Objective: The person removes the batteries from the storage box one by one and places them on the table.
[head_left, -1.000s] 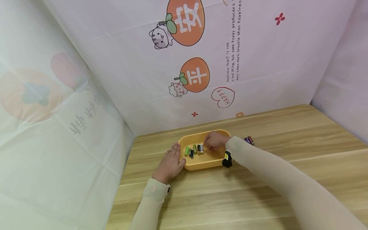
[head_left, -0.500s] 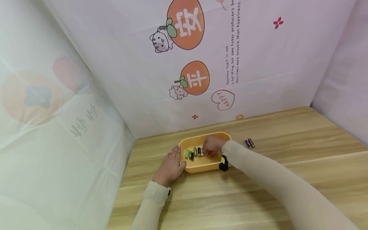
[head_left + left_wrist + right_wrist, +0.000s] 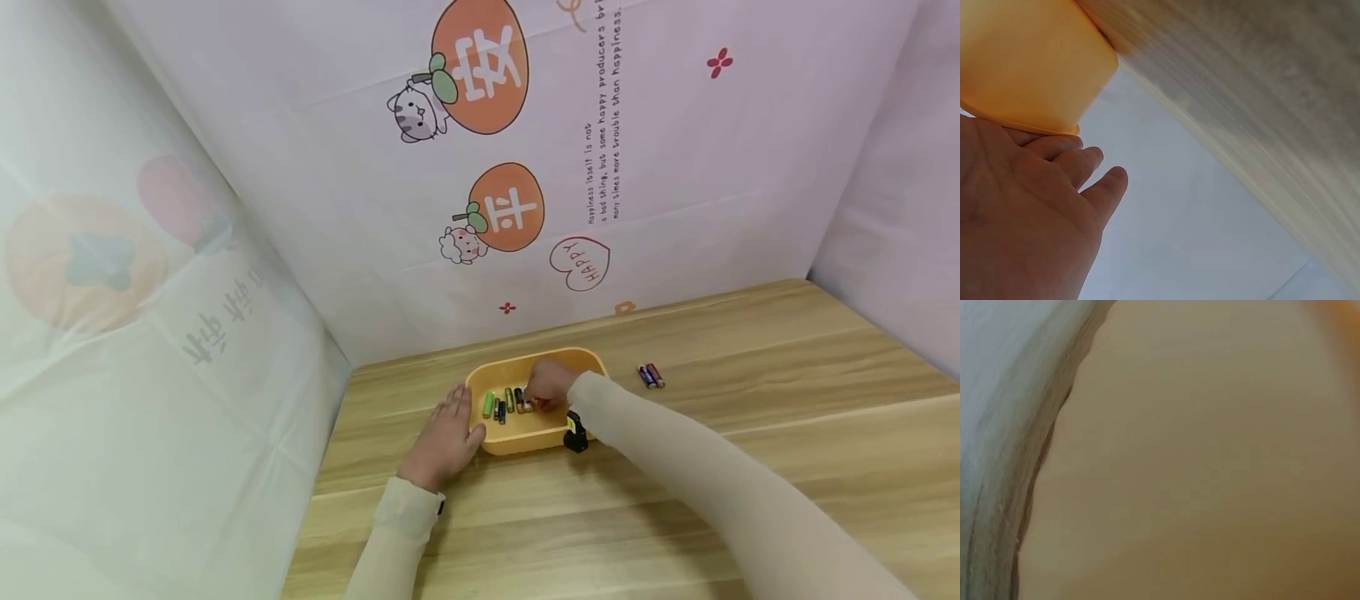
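A yellow plastic tray [image 3: 517, 447] stands on the table, with several batteries in a loose row inside it. My left hand [image 3: 442, 437] rests against the tray's left end, fingers straight along the outside and thumb by the near corner. In the left wrist view, the fingers of my left hand [image 3: 1035, 187] lie under the tray's rim [image 3: 1029, 128]. My right hand [image 3: 550, 383] reaches into the tray, fingers curled down onto a white battery [image 3: 528, 406], partly hiding it. To its left lie a black-and-gold battery [image 3: 519, 401], a green-and-gold one [image 3: 509, 400] and a bright green one [image 3: 488, 405].
Two more batteries [image 3: 651, 376], blue and dark red, lie side by side on the wooden table [image 3: 525, 525] right of the tray. A printed white cloth [image 3: 375, 250] hangs behind. The tray's wall [image 3: 1197, 456] fills most of the right wrist view.
My right hand has moved slightly left within the tray, onto the white battery, which showed more fully before. My left hand stays at the tray's end. The head view has shifted a little.
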